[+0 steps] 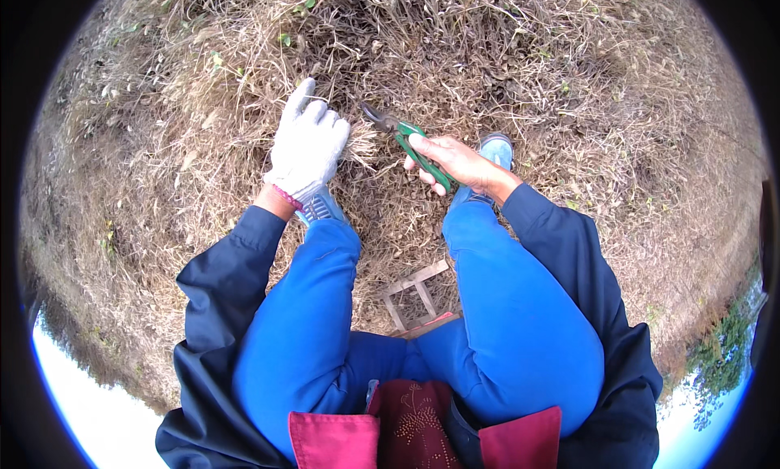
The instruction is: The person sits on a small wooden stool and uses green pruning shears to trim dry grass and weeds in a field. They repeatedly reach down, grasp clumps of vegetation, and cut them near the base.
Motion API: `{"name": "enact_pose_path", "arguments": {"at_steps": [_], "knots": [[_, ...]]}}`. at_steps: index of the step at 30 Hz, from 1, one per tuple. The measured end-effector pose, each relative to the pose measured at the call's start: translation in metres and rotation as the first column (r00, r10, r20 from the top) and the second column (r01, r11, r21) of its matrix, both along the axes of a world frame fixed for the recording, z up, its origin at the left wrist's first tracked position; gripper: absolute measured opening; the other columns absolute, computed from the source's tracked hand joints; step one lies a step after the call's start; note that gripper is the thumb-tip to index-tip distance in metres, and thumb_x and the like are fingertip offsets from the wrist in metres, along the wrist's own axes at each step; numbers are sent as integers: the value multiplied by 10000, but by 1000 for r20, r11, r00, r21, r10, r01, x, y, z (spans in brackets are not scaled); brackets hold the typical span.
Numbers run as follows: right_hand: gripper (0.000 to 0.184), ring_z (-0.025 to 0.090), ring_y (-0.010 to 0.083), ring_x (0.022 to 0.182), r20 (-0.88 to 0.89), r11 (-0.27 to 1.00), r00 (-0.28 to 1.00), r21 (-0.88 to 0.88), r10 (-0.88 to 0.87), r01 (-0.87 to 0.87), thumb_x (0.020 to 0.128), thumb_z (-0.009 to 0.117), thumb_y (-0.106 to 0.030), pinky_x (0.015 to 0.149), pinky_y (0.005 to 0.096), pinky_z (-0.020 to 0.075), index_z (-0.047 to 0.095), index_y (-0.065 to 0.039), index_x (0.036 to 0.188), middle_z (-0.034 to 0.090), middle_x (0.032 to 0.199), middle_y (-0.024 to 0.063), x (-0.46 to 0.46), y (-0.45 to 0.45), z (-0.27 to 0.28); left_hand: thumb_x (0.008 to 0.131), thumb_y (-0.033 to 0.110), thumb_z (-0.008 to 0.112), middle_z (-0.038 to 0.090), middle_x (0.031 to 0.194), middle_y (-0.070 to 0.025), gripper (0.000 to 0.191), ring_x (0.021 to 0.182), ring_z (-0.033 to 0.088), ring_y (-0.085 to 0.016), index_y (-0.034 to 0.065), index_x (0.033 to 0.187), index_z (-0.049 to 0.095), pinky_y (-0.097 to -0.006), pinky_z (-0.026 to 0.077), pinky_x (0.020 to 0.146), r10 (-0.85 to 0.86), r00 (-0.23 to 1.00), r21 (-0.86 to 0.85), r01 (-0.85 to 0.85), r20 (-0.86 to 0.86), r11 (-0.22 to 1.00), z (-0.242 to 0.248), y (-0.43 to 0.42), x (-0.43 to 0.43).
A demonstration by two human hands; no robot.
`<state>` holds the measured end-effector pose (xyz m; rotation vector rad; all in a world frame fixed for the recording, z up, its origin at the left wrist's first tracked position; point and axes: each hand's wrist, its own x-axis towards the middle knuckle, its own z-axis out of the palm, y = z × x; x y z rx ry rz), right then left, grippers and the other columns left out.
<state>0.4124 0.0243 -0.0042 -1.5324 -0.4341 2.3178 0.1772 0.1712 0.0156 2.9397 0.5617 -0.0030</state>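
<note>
My left hand [311, 143], in a white knit glove, is curled around a bunch of dry grass stems [364, 144]. The pale ends of the stems stick out on its right side, while the index finger points up into the standing grass. Green-handled pruning shears [420, 155] rest in the grip of my bare right hand [454, 158]. Their dark blades [376, 116] point up and left, just above the stem ends and apart from the glove. How far the blades are parted is hard to see. The palm side of the glove is hidden.
Dry grass [201, 103] covers the ground all around, thicker at upper left, with a few green leaves [308, 5]. A blue-grey shoe [321, 207] stands below my left hand, another shoe [498, 149] beyond my right wrist. A low wooden frame [417, 280] lies between my legs.
</note>
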Motion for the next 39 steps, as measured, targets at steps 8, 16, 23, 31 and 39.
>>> {"name": "enact_pose_path", "arguments": {"at_steps": [8, 16, 23, 31, 39], "knots": [[765, 653, 112, 591, -44, 980, 979, -15, 199, -199, 944, 430, -780, 554, 279, 560, 629, -46, 1024, 623, 722, 18, -4, 10, -4, 779, 98, 603, 561, 723, -43, 27, 876, 619, -220, 106, 764, 583, -479, 378, 1182, -4, 1000, 18, 4, 1, 1000, 6, -8, -2], [573, 512, 71, 451, -23, 1000, 1000, 12, -6, 6, 1015, 508, -610, 444, 241, 465, 658, -61, 951, 530, 610, -24, -10, 9, -5, 725, 117, 626, 662, 890, -22, 168, 998, 624, -219, 111, 892, 642, -509, 342, 1198, -10, 990, -17, 8, -142, 1000, 10, -11, -3], [663, 601, 115, 579, -192, 992, 975, -65, -116, 105, 1028, 421, -646, 573, 281, 514, 634, -31, 1150, 602, 743, 11, -2, -34, -8, 698, 89, 658, 686, 916, -19, 218, 1000, 628, -224, 113, 914, 668, -531, 353, 1186, 13, 997, -71, -18, -76, 997, 33, -24, -19], [698, 625, 167, 656, -377, 957, 879, -132, -291, 260, 1028, 376, -665, 654, 310, 526, 590, -26, 1208, 607, 801, 43, 1, -68, -24, 644, 57, 689, 683, 1015, -34, 383, 1068, 606, -261, 106, 1024, 672, -569, 345, 1171, 227, 960, 9, -229, -163, 973, 78, -39, -113], [721, 661, 193, 705, -442, 935, 824, -140, -354, 326, 1028, 353, -674, 686, 322, 560, 593, -19, 1211, 645, 821, 65, 9, -75, -29, 673, 63, 704, 673, 1120, -95, 504, 1148, 576, -290, 76, 1171, 628, -526, 312, 1182, 716, 487, 300, -678, -500, 671, 89, -115, -300]]}}
